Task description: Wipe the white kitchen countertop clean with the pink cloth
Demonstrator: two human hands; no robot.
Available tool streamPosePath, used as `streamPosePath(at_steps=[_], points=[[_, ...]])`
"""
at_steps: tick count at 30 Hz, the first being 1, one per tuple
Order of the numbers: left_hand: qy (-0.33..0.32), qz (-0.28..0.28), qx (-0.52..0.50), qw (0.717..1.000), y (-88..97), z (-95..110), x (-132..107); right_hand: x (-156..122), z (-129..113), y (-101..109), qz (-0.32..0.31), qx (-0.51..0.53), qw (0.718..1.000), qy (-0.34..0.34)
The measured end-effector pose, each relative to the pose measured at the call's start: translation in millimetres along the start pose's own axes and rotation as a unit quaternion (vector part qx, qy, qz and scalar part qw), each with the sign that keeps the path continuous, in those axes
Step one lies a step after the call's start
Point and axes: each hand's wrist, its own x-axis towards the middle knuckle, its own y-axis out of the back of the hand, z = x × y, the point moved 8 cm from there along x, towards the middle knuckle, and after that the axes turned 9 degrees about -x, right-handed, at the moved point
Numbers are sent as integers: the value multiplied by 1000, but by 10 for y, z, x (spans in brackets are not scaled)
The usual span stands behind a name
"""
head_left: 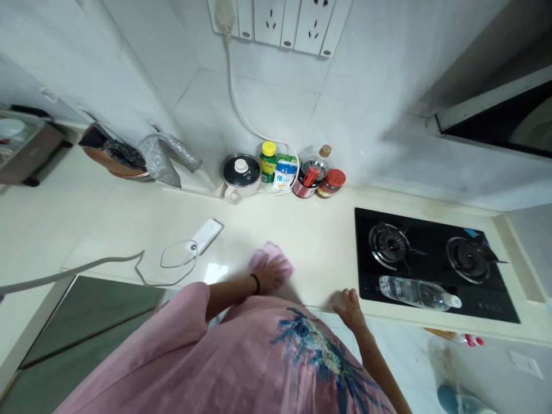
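Note:
My left hand [269, 275] presses down on a pink cloth [271, 251] on the pale counter [314, 253], with the fingers over the cloth. A dark band circles that wrist. My right hand [351, 313] rests at the counter's front edge, left of the black gas stove [364, 259]. Its fingers touch the edge and hold nothing. To the left of the cloth lies a white phone [207, 234], with a loop of grey cord [172, 284] by its lower end.
A small lidded electric pot [241, 171], a yellow-capped bottle [268, 161], a white-and-blue packet [284, 173] and red-lidded jar [331, 183] stand along the wall. A clear plastic bottle [416, 292] lies on the stove. The pot's white cable [235, 95] runs up to wall sockets [269, 23].

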Motion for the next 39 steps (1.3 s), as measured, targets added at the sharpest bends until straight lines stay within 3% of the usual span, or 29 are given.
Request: streamPosePath(at_steps=[2,3,5,8,13,16,19,22,24,27,30,32,33,35,39], points=[[-51,-45,-8,998,-315,152,-264,17,24,-28,-3,-2,1000,0],[-66,-51,-14,996,-372,197,-332,25,36,-41,-3,-3,1000,1],[-81,-34,-28,996,-293,242,-313,38,59,-59,4,-4,1000,5],[-62,23,-32,997,164,194,30,50,88,-82,14,-1,1000,8],[42,138,-30,989,1102,-130,827,39,86,-90,20,-5,1000,7],[50,161,-31,985,1401,-244,1177,23,78,-94,12,-8,1000,-4],[54,171,-31,983,1538,-289,1398,13,71,-90,19,5,1000,-10],[55,165,-26,984,1484,-194,1488,10,79,-104,31,20,999,-10],[55,148,-22,987,1260,-19,1433,12,100,-139,27,23,999,-15],[12,74,-3,997,559,437,1152,25,128,-191,18,18,999,-20],[-135,-21,24,990,-257,1010,736,42,127,-207,19,11,1000,-13],[-198,-54,42,978,-559,1199,557,49,125,-200,22,6,1000,-7],[-207,-58,44,976,-595,1207,538,52,127,-194,25,3,1000,-6],[-178,-43,33,983,-438,1046,639,57,135,-182,28,-2,1000,-4],[10,38,-20,999,438,176,955,74,136,-174,30,-13,999,10]])
